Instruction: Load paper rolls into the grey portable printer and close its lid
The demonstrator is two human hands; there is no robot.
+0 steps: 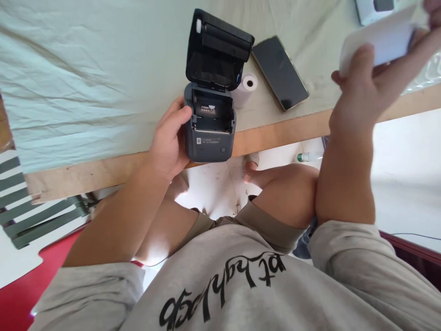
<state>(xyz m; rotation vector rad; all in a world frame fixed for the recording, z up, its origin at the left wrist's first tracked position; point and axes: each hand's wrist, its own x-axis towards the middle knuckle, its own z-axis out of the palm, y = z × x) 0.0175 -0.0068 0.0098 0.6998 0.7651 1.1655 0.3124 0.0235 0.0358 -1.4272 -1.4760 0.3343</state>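
Observation:
My left hand grips a dark grey portable label printer by its left side, with the thumb on the rim. Its black lid stands swung up, and the paper bay shows no roll inside. Just behind the printer's right side a white paper roll stands upright, partly hidden. Off to the upper right, my right hand is closed on a white, smooth-sided paper-like object, its thumb pressed over the near face. Blur and the frame edge hide its far end, where more skin shows; whose it is I cannot tell.
A smartphone lies on the pale green cloth right of the roll. A white device sits at the top right, with clear bubbled plastic below it. The table's wooden edge runs before my knees; a bottle lies on the floor.

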